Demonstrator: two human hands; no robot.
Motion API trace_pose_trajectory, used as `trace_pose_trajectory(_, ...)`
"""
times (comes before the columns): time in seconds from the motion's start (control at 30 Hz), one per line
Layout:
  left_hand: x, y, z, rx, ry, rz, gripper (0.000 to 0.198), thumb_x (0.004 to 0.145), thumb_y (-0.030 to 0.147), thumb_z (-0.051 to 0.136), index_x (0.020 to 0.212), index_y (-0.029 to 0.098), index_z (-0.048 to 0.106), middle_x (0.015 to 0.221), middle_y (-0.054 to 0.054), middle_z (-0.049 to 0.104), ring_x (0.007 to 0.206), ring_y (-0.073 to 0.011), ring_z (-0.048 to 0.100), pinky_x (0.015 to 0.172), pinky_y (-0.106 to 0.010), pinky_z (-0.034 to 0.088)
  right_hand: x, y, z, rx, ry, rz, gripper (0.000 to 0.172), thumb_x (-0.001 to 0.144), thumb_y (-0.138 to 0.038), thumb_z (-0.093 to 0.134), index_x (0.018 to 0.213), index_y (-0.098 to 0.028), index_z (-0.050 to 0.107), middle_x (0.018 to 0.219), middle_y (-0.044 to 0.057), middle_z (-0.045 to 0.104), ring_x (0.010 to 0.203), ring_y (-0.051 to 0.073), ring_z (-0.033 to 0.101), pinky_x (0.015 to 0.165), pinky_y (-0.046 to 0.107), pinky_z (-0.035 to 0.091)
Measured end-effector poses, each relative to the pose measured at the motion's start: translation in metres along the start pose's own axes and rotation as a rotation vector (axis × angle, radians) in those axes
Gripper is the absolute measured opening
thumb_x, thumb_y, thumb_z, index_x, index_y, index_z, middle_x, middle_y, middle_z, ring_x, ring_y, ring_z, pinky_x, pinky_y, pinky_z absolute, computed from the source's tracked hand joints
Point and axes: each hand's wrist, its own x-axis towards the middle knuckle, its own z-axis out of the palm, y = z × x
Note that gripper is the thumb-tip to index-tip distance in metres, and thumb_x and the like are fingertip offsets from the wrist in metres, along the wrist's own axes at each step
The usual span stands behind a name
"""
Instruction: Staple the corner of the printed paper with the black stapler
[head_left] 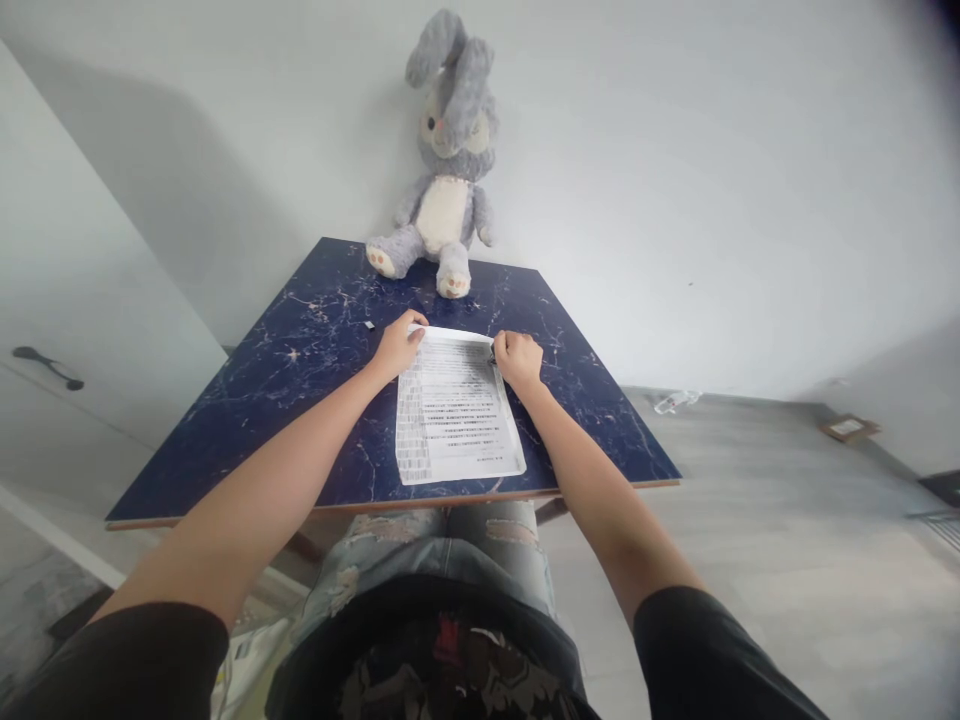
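Observation:
A printed sheet of paper [461, 410], covered in rows of small dark text, lies on the dark blue marbled table [330, 290] close to its front edge. At the sheet's far left corner, my left hand [400, 345] is closed, pinching the paper's edge between thumb and fingers. My right hand [519, 358] is closed at the far right corner, its fingers curled over the edge. A small dark thing shows beside the right fingertips, too small to name. The far edge looks slightly raised or folded between both hands.
A grey plush rabbit [450, 200] sits at the table's back against the white wall. Left of my left hand lies a small white piece [369, 325]. On the floor to the right are a clear plastic item [675, 401] and a small brown box [850, 428].

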Motion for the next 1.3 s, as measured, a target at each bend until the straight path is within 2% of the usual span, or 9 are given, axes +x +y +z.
trace_pose_trajectory(0.33,0.0,0.0,-0.001,0.003,-0.001,-0.01,0.016,0.092,0.014,0.055,0.103,0.02,0.065,0.11,-0.007,0.074,0.106,-0.0244,0.066,0.105,-0.038,0.046,-0.005,-0.008,0.003,-0.178,-0.004,-0.114,0.048,0.109,-0.031,0.039,0.092,-0.01,0.078,0.092,0.019,0.075,0.088,0.028,0.069,0.085,0.036,0.043)
trace_pose_trajectory(0.57,0.001,-0.004,0.001,0.013,-0.013,0.004,0.016,0.092,0.014,0.055,0.103,0.02,0.065,0.109,-0.008,0.073,0.104,-0.0245,0.067,0.103,-0.037,0.047,-0.014,-0.017,0.009,-0.279,-0.049,-0.3,0.052,0.11,-0.027,0.031,0.101,-0.007,0.079,0.107,0.023,0.074,0.101,0.034,0.063,0.091,0.046,0.04)
trace_pose_trajectory(0.73,0.001,-0.006,-0.001,0.041,-0.017,0.01,0.017,0.092,0.014,0.054,0.104,0.02,0.065,0.111,-0.008,0.074,0.103,-0.025,0.067,0.102,-0.038,0.047,-0.015,-0.02,0.007,-0.232,-0.07,-0.305,0.047,0.111,-0.032,0.034,0.104,-0.009,0.075,0.11,0.022,0.072,0.106,0.033,0.059,0.094,0.045,0.04)
trace_pose_trajectory(0.9,0.002,-0.01,0.001,0.094,-0.045,0.019,0.016,0.094,0.015,0.054,0.104,0.021,0.064,0.107,-0.008,0.073,0.1,-0.0259,0.068,0.099,-0.039,0.048,0.0,0.02,-0.011,0.217,-0.06,-0.293,0.036,0.109,-0.05,0.046,0.112,-0.019,0.065,0.106,0.011,0.072,0.102,0.027,0.061,0.087,0.035,0.045)
trace_pose_trajectory(0.97,0.003,-0.013,0.005,0.123,-0.063,0.04,0.017,0.094,0.014,0.053,0.105,0.021,0.065,0.105,-0.008,0.073,0.1,-0.0259,0.067,0.099,-0.04,0.049,0.008,0.046,-0.017,0.399,-0.152,-0.384,0.036,0.103,-0.054,0.056,0.111,-0.02,0.064,0.107,0.008,0.072,0.099,0.024,0.063,0.088,0.033,0.047)
trace_pose_trajectory(1.07,0.004,-0.016,0.006,0.192,-0.063,0.069,0.02,0.094,0.012,0.053,0.108,0.021,0.066,0.106,-0.009,0.071,0.104,-0.0269,0.065,0.102,-0.042,0.048,0.016,0.08,-0.021,0.468,-0.341,-0.496,0.034,0.088,-0.049,0.076,0.105,-0.02,0.069,0.103,0.005,0.074,0.094,0.023,0.065,0.086,0.031,0.047)
trace_pose_trajectory(1.13,0.004,-0.015,0.003,0.267,-0.024,0.105,0.022,0.093,0.013,0.056,0.11,0.02,0.067,0.114,-0.012,0.068,0.112,-0.0291,0.062,0.108,-0.046,0.046,0.018,0.094,-0.021,0.43,-0.379,-0.447,0.028,0.081,-0.038,0.08,0.1,-0.019,0.071,0.095,0.003,0.074,0.088,0.022,0.066,0.08,0.03,0.046)
trace_pose_trajectory(1.2,0.003,-0.012,-0.001,0.312,-0.034,0.178,0.023,0.094,0.015,0.056,0.111,0.02,0.07,0.122,-0.014,0.065,0.118,-0.0303,0.059,0.113,-0.049,0.042,0.017,0.1,-0.021,0.371,-0.302,-0.281,0.024,0.079,-0.031,0.08,0.098,-0.019,0.072,0.09,0.003,0.074,0.084,0.022,0.066,0.076,0.029,0.044)
trace_pose_trajectory(1.3,0.001,-0.009,-0.004,0.266,-0.296,0.309,0.025,0.098,0.024,0.054,0.114,0.02,0.073,0.127,-0.013,0.067,0.121,-0.0289,0.06,0.118,-0.05,0.039,0.016,0.097,-0.022,0.318,-0.055,0.043,0.024,0.08,-0.032,0.078,0.098,-0.018,0.071,0.091,0.007,0.073,0.083,0.024,0.065,0.073,0.03,0.043)
